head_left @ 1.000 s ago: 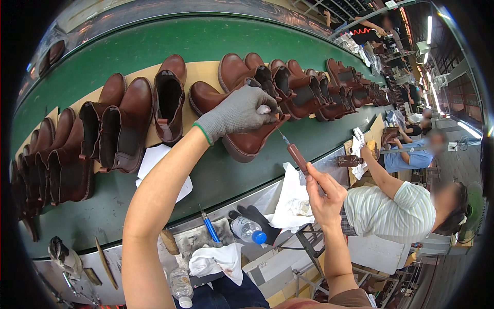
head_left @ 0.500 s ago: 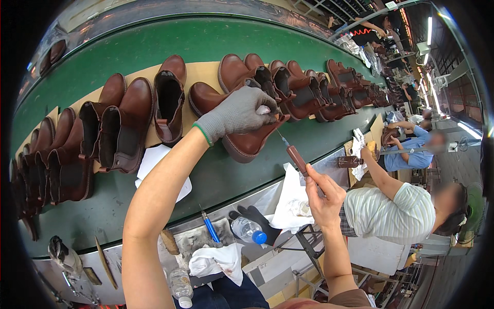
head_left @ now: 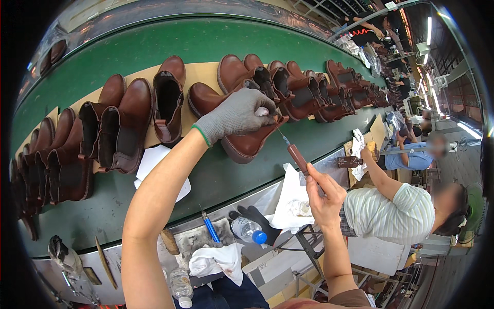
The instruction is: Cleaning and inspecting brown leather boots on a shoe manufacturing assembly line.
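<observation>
My left hand point(head_left: 242, 114), in a grey knit glove with a green cuff, is closed on a brown leather boot point(head_left: 247, 145) at its upper part. A pale spot, perhaps a bare fingertip, shows at the glove's fingers. My bare right hand point(head_left: 325, 198) grips a slim syringe point(head_left: 297, 157) filled with brown liquid. Its thin needle points up and left, and the tip is close to the boot's edge beside my gloved fingers; whether it touches I cannot tell. Part of the boot is hidden under the glove.
More brown boots point(head_left: 170, 98) line the green conveyor belt point(head_left: 216, 175) on both sides. Along the near ledge are a blue syringe point(head_left: 210, 226), a plastic bottle point(head_left: 248, 229), white cloths point(head_left: 216, 262) and a brush point(head_left: 169, 241). A co-worker in a striped shirt point(head_left: 391, 213) works at the right.
My hands, the boot and the syringe have hardly moved. Farther off at the right, the person in blue has shifted their arms.
</observation>
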